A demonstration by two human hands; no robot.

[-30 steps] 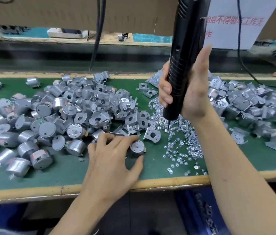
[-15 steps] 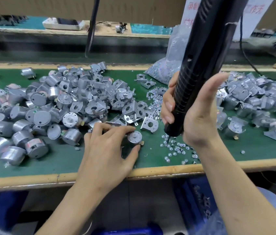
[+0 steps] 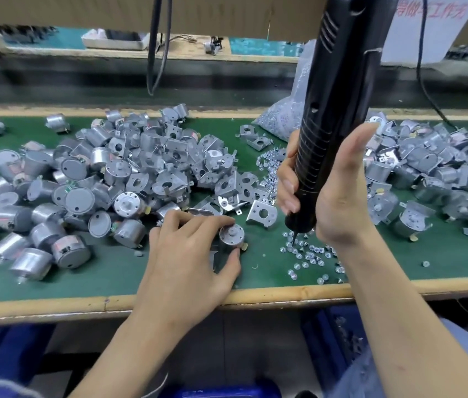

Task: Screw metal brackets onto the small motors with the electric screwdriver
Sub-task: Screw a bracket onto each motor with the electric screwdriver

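Left hand (image 3: 187, 254): the fingers are curled, with the thumb (image 3: 231, 259) on the near side and the forefinger (image 3: 212, 221) on the far side. Between them they pinch one small motor (image 3: 231, 235). The motor stands on the green mat (image 3: 112, 271) at lower centre of the frame, round silver face and short shaft pointing up. A flat metal piece shows under the hand; it may be a bracket, but the view is too poor to confirm.

Right hand (image 3: 333, 202): the fingers wrap the ribbed lower grip of the black electric screwdriver (image 3: 339, 110) and the thumb lies straight up its side. The tool leans toward the upper right. Its bit (image 3: 291, 239) points down into the loose screws (image 3: 307, 254) right of the motor.

One separate bracket (image 3: 263, 215) stands just behind the motor. A heap of motors and brackets (image 3: 129, 173) fills the left of the frame, and a second heap (image 3: 428, 173) lies at right. A clear bag of screws (image 3: 281, 119) sits behind the screwdriver.
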